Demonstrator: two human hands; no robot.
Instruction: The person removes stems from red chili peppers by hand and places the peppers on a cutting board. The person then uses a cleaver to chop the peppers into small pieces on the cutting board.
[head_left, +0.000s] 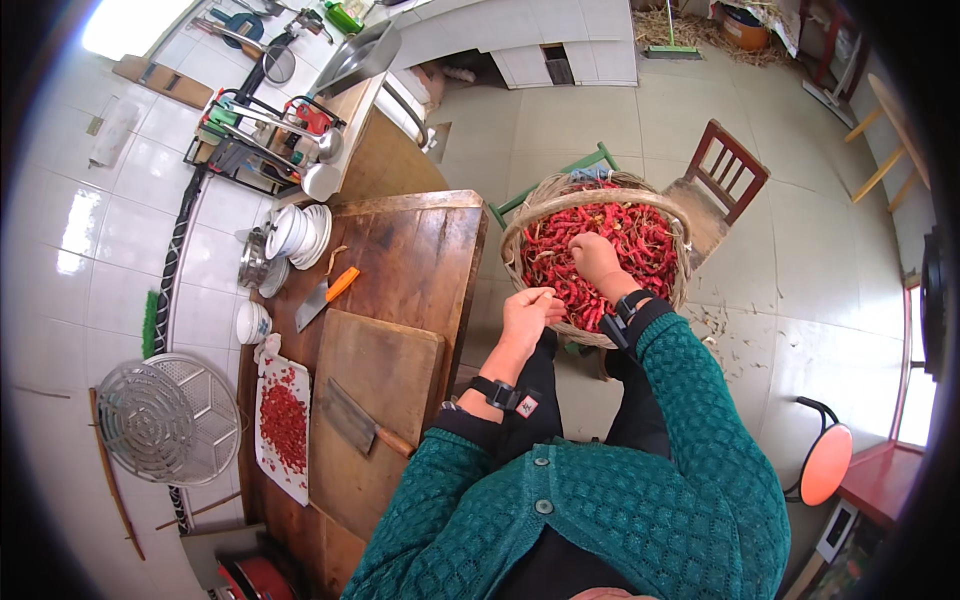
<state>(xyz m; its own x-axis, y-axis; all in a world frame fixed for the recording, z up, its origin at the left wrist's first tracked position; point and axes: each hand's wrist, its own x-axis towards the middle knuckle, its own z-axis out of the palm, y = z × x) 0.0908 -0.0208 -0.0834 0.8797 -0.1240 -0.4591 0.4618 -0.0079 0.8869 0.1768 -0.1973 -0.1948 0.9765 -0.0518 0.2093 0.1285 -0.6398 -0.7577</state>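
A wicker basket (513, 264) with a thick arched handle stands before me, heaped with dried red chili peppers (637, 232). My right hand (596, 259) is over the peppers near the middle, its fingers curled and turned down; what they hold is hidden. Over the near left rim, my left hand (531, 311) has its thumb and fingertips drawn together, and I cannot tell whether a pepper is between them. To the left, a cleaver (349, 416) lies on a wooden cutting board (397, 341). Chopped red chili (282, 420) covers part of a white tray (264, 474) beside it.
The wooden table (405, 240) also holds an orange-handled knife (341, 285) and stacked bowls (292, 232). A wooden chair (724, 176) stands just beyond the basket at right. Pepper scraps (731, 341) litter the floor. A round orange-seated stool (825, 465) is at lower right.
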